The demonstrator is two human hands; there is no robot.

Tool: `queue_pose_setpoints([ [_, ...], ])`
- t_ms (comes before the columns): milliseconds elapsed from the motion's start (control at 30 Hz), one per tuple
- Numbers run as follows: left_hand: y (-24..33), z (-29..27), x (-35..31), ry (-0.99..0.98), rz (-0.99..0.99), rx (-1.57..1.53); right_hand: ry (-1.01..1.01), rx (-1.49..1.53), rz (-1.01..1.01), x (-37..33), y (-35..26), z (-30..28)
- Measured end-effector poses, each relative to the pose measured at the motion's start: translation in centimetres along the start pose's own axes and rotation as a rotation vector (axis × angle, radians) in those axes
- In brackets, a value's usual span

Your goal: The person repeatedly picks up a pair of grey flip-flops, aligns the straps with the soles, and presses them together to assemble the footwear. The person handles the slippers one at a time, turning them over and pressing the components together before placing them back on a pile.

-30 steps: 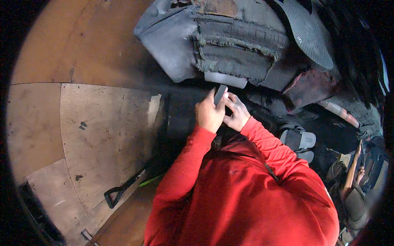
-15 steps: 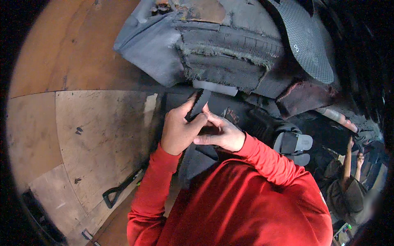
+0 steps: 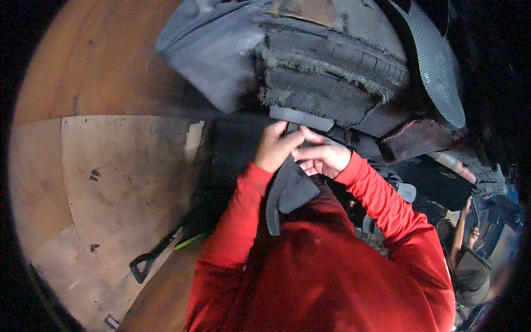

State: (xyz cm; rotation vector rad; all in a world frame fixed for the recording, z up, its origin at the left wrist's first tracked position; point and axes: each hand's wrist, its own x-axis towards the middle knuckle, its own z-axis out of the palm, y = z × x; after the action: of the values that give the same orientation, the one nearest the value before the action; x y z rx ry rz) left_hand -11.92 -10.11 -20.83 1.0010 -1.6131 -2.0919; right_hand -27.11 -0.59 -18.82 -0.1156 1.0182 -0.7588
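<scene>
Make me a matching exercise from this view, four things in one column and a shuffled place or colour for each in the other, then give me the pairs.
Things
1. Dark grey strip
2. Black loop handle
3. Wearer's sleeves
4. Mesh-textured panel

Places and colours
A. Bright red
B. Upper right of the view
C. Hanging below the left hand
D. Lower left of the view

Right pairs: 1-C, 2-D, 3-A, 4-B
</scene>
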Motion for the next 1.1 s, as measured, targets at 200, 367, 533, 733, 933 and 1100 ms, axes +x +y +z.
queue_pose_setpoints([
  [200, -4.8, 1.8, -8.9, 0.037, 0.056, -0.479, 0.235, -0.962, -0.575, -1.1, 8.5, 2.7],
  [367, -4.5, 0.0, -10.0, 0.001, 0.169, -0.239, 0.237, -0.940, -0.878, -0.2, 10.5, 3.4],
  [533, -1.1, -1.0, -9.1, -0.026, 0.189, -0.183, 0.010, -0.432, -0.782, -0.3, 8.3, 4.0],
  [733, 1.6, -0.9, -7.3, 0.020, 0.185, 0.017, -0.034, -0.454, -0.713, 0.1, 5.5, 3.9],
  [933, 3.4, -1.5, -6.5, -0.009, 0.085, 0.146, -0.192, -0.074, -0.591, 0.8, 5.3, 3.8],
  [1100, 3.5, -1.4, -4.7, -0.040, 0.002, 0.146, -0.250, 0.128, -0.226, 0.5, 4.1, 2.5],
])
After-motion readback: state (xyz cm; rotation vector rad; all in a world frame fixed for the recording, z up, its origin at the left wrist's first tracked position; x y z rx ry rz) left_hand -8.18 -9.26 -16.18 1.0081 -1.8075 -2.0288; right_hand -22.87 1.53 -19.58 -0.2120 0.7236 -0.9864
